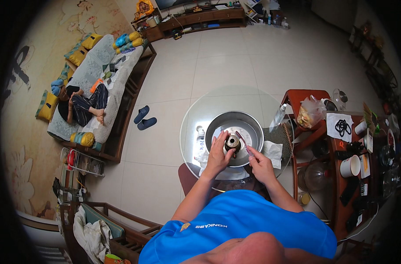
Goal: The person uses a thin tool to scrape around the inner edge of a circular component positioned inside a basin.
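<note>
Round metal vessel [233, 144] within rim of steel basin [254, 130], mid glass table [209, 100]; whether it touches basin floor, unclear. Left hand [218, 155] clamped around vessel from left. Right hand [261, 165] pinches slim dark-red brush [241, 138], head just beside vessel. Clear bottle [278, 116] near table's right edge; crumpled white sheet [273, 152] nearer, between basin and same edge. Past right edge, wooden stool [296, 97] bears plastic bag [309, 113] with pale yellowish contents.

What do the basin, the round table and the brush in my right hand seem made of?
Basin: metal, likely stainless steel; silvery-grey with a soft sheen.
Table: probably clear, glossy glass; floor tiles show through.
Brush: perhaps plastic, given its slim reddish handle; too small to judge finish.
</note>
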Demonstrator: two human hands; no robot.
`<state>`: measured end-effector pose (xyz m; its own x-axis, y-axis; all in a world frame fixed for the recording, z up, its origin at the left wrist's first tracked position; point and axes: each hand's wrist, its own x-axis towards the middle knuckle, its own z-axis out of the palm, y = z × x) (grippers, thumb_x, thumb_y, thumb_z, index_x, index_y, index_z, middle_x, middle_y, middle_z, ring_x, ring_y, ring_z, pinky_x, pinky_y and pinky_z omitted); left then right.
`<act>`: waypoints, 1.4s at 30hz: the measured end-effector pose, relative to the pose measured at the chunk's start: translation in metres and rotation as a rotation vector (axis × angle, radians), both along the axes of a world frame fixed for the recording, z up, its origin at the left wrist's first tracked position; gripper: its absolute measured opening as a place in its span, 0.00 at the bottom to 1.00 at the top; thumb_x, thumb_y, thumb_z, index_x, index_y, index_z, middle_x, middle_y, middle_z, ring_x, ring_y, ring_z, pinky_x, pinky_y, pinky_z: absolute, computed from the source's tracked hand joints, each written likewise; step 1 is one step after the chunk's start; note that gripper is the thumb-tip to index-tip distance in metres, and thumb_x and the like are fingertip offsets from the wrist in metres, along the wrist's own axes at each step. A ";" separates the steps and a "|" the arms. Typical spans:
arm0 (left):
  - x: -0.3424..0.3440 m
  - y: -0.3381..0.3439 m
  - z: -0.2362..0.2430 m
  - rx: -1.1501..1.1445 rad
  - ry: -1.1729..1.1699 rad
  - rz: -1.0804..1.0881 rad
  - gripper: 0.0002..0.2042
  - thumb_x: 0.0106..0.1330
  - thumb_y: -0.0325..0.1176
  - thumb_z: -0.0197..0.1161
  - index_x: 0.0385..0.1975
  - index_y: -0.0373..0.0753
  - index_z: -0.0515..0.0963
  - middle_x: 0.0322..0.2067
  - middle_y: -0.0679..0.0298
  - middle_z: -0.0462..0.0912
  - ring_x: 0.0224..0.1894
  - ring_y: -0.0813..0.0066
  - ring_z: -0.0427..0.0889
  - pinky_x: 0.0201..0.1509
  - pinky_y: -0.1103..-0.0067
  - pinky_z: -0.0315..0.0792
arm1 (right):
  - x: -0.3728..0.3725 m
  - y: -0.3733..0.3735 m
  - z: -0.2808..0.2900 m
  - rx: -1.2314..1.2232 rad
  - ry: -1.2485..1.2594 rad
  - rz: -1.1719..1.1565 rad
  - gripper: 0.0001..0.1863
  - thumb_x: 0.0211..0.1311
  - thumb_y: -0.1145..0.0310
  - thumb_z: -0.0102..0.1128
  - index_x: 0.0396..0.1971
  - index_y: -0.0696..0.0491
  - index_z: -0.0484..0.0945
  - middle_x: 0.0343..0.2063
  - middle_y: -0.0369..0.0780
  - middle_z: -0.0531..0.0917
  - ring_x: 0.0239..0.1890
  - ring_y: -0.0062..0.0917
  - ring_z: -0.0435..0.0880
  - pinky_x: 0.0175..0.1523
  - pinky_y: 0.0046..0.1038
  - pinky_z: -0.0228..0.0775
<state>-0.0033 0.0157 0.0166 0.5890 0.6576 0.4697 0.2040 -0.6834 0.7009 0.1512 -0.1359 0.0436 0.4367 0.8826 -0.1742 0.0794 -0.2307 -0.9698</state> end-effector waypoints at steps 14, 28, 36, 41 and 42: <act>0.000 0.002 0.002 0.015 -0.048 0.029 0.34 0.57 0.27 0.74 0.65 0.33 0.69 0.60 0.47 0.76 0.63 0.49 0.75 0.68 0.65 0.69 | -0.002 0.004 0.010 -0.098 -0.069 -0.016 0.21 0.73 0.69 0.53 0.64 0.52 0.76 0.50 0.48 0.87 0.47 0.25 0.87 0.51 0.27 0.76; 0.001 0.003 0.005 0.037 -0.069 0.028 0.32 0.57 0.27 0.73 0.63 0.34 0.70 0.55 0.49 0.79 0.59 0.50 0.79 0.63 0.66 0.72 | -0.002 0.004 -0.015 0.160 -0.298 -0.056 0.22 0.73 0.70 0.54 0.65 0.50 0.76 0.32 0.36 0.80 0.29 0.17 0.75 0.36 0.23 0.67; 0.005 0.009 -0.005 0.009 -0.097 0.012 0.31 0.58 0.29 0.74 0.63 0.34 0.71 0.55 0.48 0.80 0.59 0.49 0.78 0.64 0.66 0.71 | 0.002 0.011 -0.016 0.171 -0.475 -0.059 0.22 0.69 0.68 0.54 0.62 0.51 0.78 0.37 0.52 0.87 0.37 0.35 0.88 0.46 0.31 0.77; 0.005 0.011 -0.006 0.001 -0.086 0.008 0.32 0.57 0.26 0.73 0.63 0.36 0.69 0.57 0.48 0.77 0.60 0.47 0.76 0.65 0.64 0.70 | 0.014 0.028 -0.005 0.182 -0.443 -0.091 0.22 0.69 0.68 0.54 0.62 0.50 0.78 0.30 0.48 0.86 0.31 0.34 0.86 0.39 0.33 0.75; 0.006 0.012 -0.007 -0.001 -0.077 0.013 0.32 0.56 0.26 0.73 0.63 0.36 0.69 0.57 0.48 0.77 0.60 0.47 0.76 0.65 0.65 0.70 | 0.017 0.033 -0.003 0.167 -0.428 -0.097 0.22 0.69 0.68 0.54 0.62 0.50 0.78 0.30 0.47 0.86 0.31 0.32 0.86 0.39 0.33 0.75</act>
<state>0.0026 0.0276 0.0094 0.5423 0.6658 0.5125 0.1586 -0.6801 0.7158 0.1682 -0.1031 0.0411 0.5201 0.8347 0.1809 0.4661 -0.0999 -0.8791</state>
